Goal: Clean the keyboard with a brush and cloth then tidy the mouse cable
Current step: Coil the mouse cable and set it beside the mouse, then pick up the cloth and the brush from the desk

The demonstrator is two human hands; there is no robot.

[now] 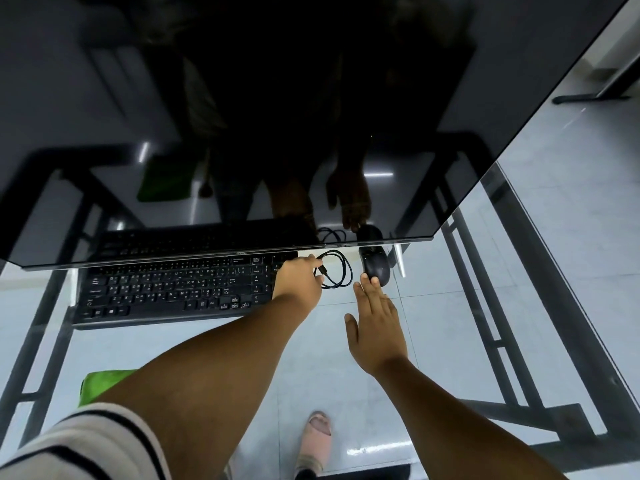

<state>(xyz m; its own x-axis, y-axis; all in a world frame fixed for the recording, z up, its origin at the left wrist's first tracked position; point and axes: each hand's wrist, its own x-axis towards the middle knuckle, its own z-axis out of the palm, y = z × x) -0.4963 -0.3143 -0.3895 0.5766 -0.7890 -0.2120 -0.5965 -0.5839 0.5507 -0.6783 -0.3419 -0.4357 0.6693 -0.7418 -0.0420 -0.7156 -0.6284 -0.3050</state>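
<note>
The monitor (242, 116) leans over the glass desk (450, 341), hiding the far edge of the keyboard (166, 292), which lies flat at the left, seemingly done with; the green cloth (100, 384) lies at the near edge, out of the way; the mouse (375, 268) stands right of the keyboard, its cable (341, 271) looped between them (coiled to keep it compact, probably); the right hand (375, 327) lies open, straight fingertips touching the mouse to steady it; the left hand (299, 280) pinches the loop near its plug.
</note>
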